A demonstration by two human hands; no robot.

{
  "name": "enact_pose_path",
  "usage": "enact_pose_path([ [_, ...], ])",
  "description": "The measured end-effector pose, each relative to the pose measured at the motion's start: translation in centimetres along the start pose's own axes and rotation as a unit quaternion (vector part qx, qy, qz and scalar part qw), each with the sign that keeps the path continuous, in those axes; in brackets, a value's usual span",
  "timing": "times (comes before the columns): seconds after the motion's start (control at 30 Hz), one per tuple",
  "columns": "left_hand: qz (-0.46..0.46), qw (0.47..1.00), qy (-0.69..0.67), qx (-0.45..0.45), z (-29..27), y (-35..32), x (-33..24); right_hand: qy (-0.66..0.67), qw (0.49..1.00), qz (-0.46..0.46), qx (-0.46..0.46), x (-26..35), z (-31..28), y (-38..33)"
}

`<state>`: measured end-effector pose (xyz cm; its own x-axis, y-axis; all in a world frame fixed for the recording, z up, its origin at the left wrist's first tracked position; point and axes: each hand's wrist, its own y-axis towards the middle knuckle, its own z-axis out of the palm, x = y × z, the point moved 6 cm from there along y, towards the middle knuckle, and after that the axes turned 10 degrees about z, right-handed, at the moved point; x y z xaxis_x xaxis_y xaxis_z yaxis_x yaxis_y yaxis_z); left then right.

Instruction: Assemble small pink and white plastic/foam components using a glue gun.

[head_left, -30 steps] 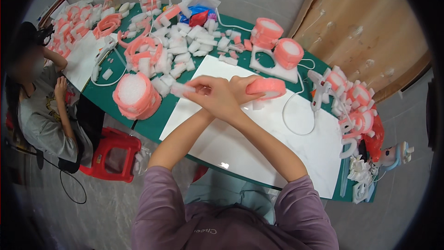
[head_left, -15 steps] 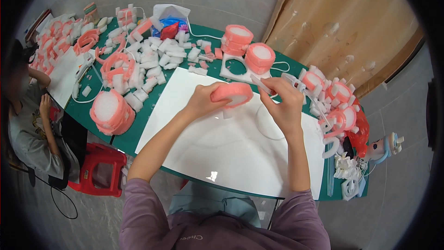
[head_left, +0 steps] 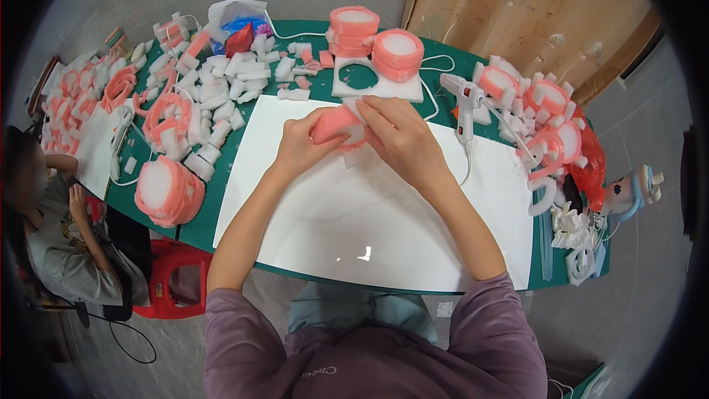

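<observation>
Pink foam ring [head_left: 331,127] near white board's [head_left: 354,222] far edge, clasped between left hand's [head_left: 303,138] thumb and fingers; right hand [head_left: 399,135] pinches white piece [head_left: 353,108] at ring's right.

- On the front of the purple shirt [head_left: 377,355] stood a short word in pale lettering [head_left: 319,372], set at a slight slant.
- On the co-worker's grey shirt [head_left: 70,270] there was a yellow and dark print [head_left: 72,230], too blurred to read.
- On the pale cup [head_left: 617,201] at the right sat a small dark mark [head_left: 619,189], too small for letters to be made out.
</observation>
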<state>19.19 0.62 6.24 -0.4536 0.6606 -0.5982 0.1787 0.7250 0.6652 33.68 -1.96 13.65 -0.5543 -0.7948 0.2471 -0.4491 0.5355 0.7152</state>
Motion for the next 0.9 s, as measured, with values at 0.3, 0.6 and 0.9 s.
enact_pose_path([
  [0.3, 0.006, 1.000, -0.001, -0.008, -0.2, -0.1, -0.1, -0.024, 1.000, -0.010, 0.010, 0.5, 0.8, -0.5],
  [0.6, 0.004, 1.000, 0.005, -0.004, -0.1, 0.0, -0.2, -0.026, 0.999, 0.007, 0.030, 0.9, 1.1, -0.4],
  [0.9, -0.002, 1.000, 0.010, 0.007, -0.2, 0.0, -0.2, 0.000, 0.994, 0.040, 0.099, 0.8, 0.5, 0.2],
])
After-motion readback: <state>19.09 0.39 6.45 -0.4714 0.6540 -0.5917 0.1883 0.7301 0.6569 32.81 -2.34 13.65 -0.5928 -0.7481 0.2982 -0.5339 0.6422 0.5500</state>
